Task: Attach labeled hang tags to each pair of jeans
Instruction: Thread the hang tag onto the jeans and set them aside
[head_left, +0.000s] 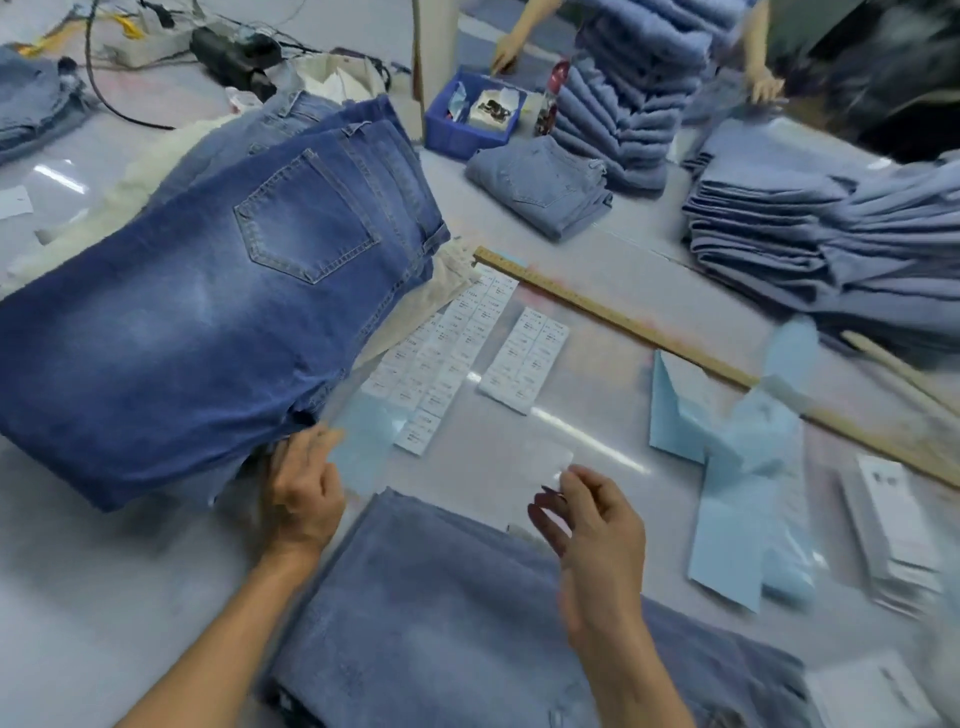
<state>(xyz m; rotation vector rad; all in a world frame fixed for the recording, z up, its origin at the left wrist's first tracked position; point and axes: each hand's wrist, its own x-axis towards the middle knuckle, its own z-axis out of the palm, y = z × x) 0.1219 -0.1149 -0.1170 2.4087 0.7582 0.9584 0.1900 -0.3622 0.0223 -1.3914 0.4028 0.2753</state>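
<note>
Head view, looking down on the counter (104, 561): the left hand (304, 499) sits at the near edge of the dark-blue folded jeans (208, 312), fingers curled against the denim at that lower corner, though motion blur hides whether they actually clutch the fabric. Over to the right hand (587, 525), and its grip is a pinch, thumb and fingertips closed on a small pale tag (561, 460) that reads as whitish and see-through, lifted just above the counter. That tag hangs between the two hands, well clear of the dark jeans and just beyond the far edge of the lighter folded jeans (467, 623) lying directly under both forearms. Ahead of the hands, two strips of printed label sheets (467, 338) lie flat on the counter, the longer one partly tucked beneath the dark jeans. A long wooden ruler (649, 332) runs diagonally beyond them. Pale blue paper sheets (737, 493) sprawl to the right of the pinching hand, and a stack of white hang tags (893, 530) sits further right, blurred. At the back, tall piles of folded jeans (810, 239) and a blue plastic bin (467, 114) holding small items. Another person's hand (506, 52) reaches near that bin.
</note>
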